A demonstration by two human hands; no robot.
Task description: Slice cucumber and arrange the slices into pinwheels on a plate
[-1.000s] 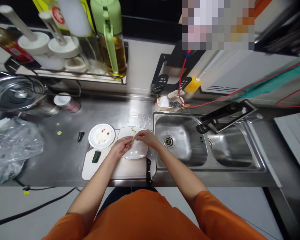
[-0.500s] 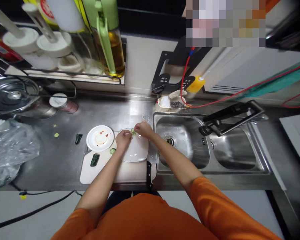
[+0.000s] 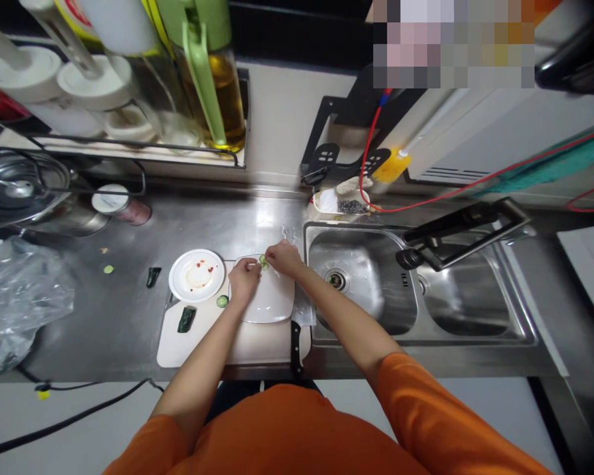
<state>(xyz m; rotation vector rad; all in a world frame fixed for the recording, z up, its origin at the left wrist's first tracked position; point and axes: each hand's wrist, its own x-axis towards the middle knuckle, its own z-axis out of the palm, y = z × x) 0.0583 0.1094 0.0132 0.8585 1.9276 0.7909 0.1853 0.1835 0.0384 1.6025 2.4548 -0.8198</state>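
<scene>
Several pale green cucumber slices [image 3: 264, 262] lie near the far edge of a white squarish plate [image 3: 267, 307]. From the left, my left hand [image 3: 244, 277] is closed over the plate, thumb and fingers pinched; what they hold is too small to make out. My right hand [image 3: 286, 258] reaches in from the other side, its fingertips pinched on a cucumber slice at the group's edge. Under the plate is a white cutting board [image 3: 171, 349]. A dark green cucumber piece [image 3: 186, 319] and a cut cucumber end [image 3: 222, 301] rest on the board, left of my left hand.
A round white plate [image 3: 175, 277] with red bits overlaps the board's far left. A black-handled knife [image 3: 296, 346] lies at the board's right. Beyond is a double sink [image 3: 366, 277] with a black faucet [image 3: 445, 231]. A plastic bag [image 3: 24, 297] and a lidded jar [image 3: 121, 204] stand left.
My right fingertips have moved slightly down and closer to the cucumber slices. My left hand stays almost in place above the plate. The view has shifted a little.
</scene>
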